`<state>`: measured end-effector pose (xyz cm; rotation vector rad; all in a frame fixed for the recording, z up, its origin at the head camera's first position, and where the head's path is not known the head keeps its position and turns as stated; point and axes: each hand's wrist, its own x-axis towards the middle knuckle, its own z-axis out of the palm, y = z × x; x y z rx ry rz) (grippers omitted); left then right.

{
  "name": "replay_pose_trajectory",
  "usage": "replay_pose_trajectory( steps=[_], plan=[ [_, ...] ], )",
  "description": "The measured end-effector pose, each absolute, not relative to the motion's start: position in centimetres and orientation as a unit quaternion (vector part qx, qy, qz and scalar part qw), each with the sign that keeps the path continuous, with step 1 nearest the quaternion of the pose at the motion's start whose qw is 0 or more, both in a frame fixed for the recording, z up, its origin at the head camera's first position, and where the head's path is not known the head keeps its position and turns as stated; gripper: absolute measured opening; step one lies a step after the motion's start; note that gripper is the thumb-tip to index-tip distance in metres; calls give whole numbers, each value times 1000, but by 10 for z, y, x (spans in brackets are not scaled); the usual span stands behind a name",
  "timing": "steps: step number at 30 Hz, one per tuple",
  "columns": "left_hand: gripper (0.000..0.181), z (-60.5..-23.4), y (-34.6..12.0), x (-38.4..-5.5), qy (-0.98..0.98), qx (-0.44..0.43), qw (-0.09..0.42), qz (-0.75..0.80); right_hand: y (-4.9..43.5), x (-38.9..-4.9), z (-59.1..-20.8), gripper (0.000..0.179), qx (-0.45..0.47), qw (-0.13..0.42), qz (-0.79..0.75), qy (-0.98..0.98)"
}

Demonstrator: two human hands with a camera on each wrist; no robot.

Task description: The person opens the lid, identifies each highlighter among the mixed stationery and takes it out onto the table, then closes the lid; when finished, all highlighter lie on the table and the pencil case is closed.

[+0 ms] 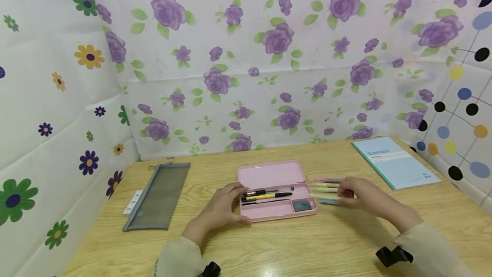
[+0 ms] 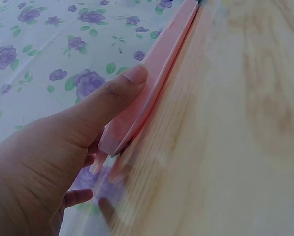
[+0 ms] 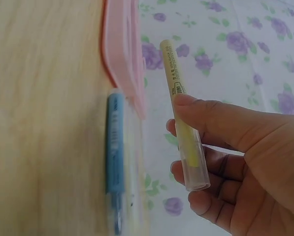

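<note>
An open pink pencil case (image 1: 270,174) lies on the table with its lid folded back. Inside are a yellow and black pen (image 1: 267,197), other dark pens and a dark grey block (image 1: 302,206) in a small compartment. My left hand (image 1: 221,206) holds the case's left end, thumb against its front wall and fingers round the end. Between thumb and fingers, my right hand (image 1: 363,195) pinches a pale yellow highlighter (image 3: 190,147), raised off the table. Below it, a blue highlighter (image 3: 115,142) lies beside several other pastel highlighters (image 1: 324,190), right of the case.
At the left lies a grey mesh zip pouch (image 1: 163,200), with a small white item (image 1: 132,202) partly beneath its edge. A light blue notebook (image 1: 396,161) rests at the back right of the wooden table (image 1: 284,247). Flowered cloth (image 1: 246,54) hangs behind the table.
</note>
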<state>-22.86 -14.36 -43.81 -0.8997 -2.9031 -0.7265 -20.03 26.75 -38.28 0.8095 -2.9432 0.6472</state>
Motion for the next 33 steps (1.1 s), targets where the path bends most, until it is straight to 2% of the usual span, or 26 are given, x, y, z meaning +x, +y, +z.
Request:
replay_pose_trajectory(
  steps=[7,14,33],
  plan=[
    [92,-437,-143,-229,-929,-289,5,-232,285,-196,-397,10,243,-6,221,-945],
    [92,-437,-142,-230,-928,-291,8,-231,295,-192,-407,8,239,7,210,-948],
    [91,-438,-143,-229,-929,-286,2,-236,299,-195,-417,12,240,-5,186,-953]
  ],
)
